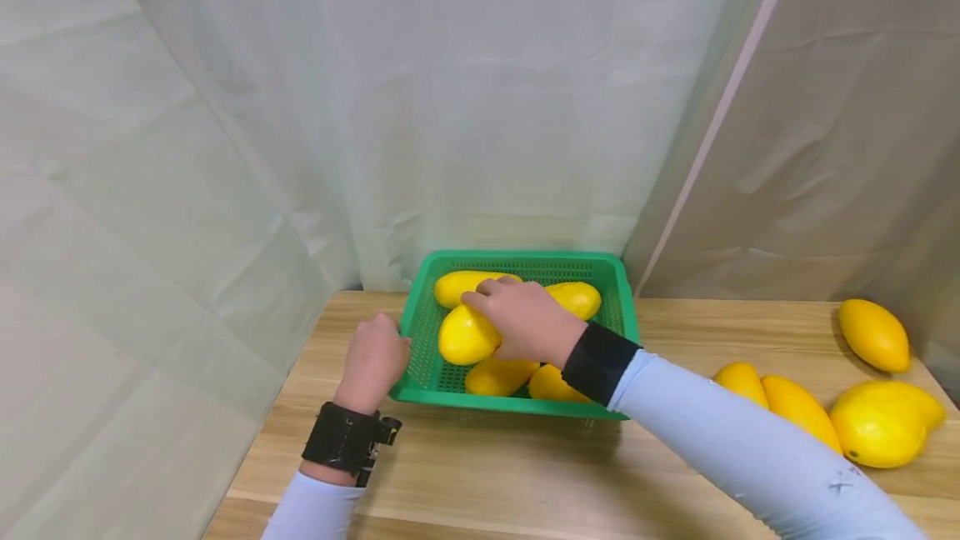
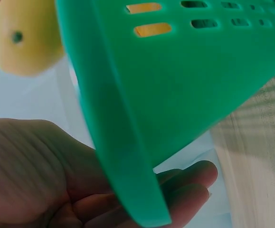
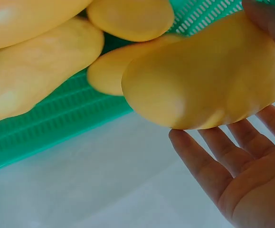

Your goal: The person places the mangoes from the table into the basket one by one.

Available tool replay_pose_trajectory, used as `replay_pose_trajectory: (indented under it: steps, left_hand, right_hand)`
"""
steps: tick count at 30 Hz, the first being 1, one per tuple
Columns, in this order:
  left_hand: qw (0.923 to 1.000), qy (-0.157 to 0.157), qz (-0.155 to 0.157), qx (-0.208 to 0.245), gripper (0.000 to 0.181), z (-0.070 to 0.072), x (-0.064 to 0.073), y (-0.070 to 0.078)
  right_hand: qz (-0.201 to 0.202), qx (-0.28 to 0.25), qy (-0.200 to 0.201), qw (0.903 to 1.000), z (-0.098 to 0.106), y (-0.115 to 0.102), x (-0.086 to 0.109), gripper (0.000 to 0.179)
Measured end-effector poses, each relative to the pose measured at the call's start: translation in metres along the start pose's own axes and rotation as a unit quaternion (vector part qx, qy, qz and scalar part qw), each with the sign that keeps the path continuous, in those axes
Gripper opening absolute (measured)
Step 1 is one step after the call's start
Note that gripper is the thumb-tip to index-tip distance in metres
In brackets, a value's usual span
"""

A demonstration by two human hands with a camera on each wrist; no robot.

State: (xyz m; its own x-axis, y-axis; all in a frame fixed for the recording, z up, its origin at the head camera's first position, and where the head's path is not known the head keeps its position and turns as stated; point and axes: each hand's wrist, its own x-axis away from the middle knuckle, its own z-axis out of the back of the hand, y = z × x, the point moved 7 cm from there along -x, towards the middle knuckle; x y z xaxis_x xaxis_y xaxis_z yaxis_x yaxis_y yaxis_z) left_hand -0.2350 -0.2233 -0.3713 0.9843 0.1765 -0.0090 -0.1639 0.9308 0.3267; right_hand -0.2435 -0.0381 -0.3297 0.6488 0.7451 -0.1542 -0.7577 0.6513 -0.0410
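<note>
My right hand (image 1: 528, 319) holds a yellow mango (image 1: 468, 336) over the left part of a green plastic basket (image 1: 517, 403). In the right wrist view its fingertips meet the lower side of this mango (image 3: 199, 76) and the thumb lies on the upper side. Several other mangoes lie in the basket beneath, among them one mango (image 1: 501, 377) near the front wall. My left hand (image 1: 372, 361) grips the basket's left rim, its fingers curled beneath the basket rim (image 2: 113, 128) in the left wrist view.
The basket stands at the back of a wooden table (image 1: 480, 482), close to a pale hanging sheet (image 1: 495, 107). Several loose mangoes lie at the right, including a large mango (image 1: 879, 425) and one mango (image 1: 874, 335) farther back. My right sleeve partly covers some of them.
</note>
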Motion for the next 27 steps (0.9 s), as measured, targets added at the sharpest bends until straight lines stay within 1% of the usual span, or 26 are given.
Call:
replay_pose_trajectory:
  steps: [3, 7, 12, 17, 23, 27]
  left_hand:
    - [1.0000, -0.005, 0.002, -0.002, 0.021, 0.000, 0.000, -0.001]
    - [1.0000, -0.009, 0.001, -0.001, 0.021, 0.000, 0.001, -0.002]
    - [0.9999, -0.002, 0.001, 0.012, 0.018, 0.000, 0.002, -0.002]
    - [0.9998, 0.003, 0.000, 0.018, 0.017, -0.002, 0.004, -0.001]
    - [0.9997, -0.002, 0.012, 0.020, 0.018, -0.008, 0.003, 0.000]
    - [0.9997, -0.003, 0.010, 0.021, 0.019, -0.008, 0.002, 0.001]
  right_hand:
    - [0.013, 0.030, -0.013, 0.9994, -0.006, -0.012, -0.011, 0.081]
    - [0.022, 0.065, -0.036, 0.9970, -0.015, -0.025, -0.026, 0.077]
    - [0.028, 0.095, -0.051, 0.9938, -0.025, -0.035, -0.037, 0.071]
    - [0.035, 0.106, -0.050, 0.9925, -0.037, -0.039, -0.042, 0.063]
    - [0.037, 0.108, -0.061, 0.9916, -0.049, -0.043, -0.043, 0.054]
    - [0.037, 0.100, -0.068, 0.9919, -0.052, -0.045, -0.043, 0.053]
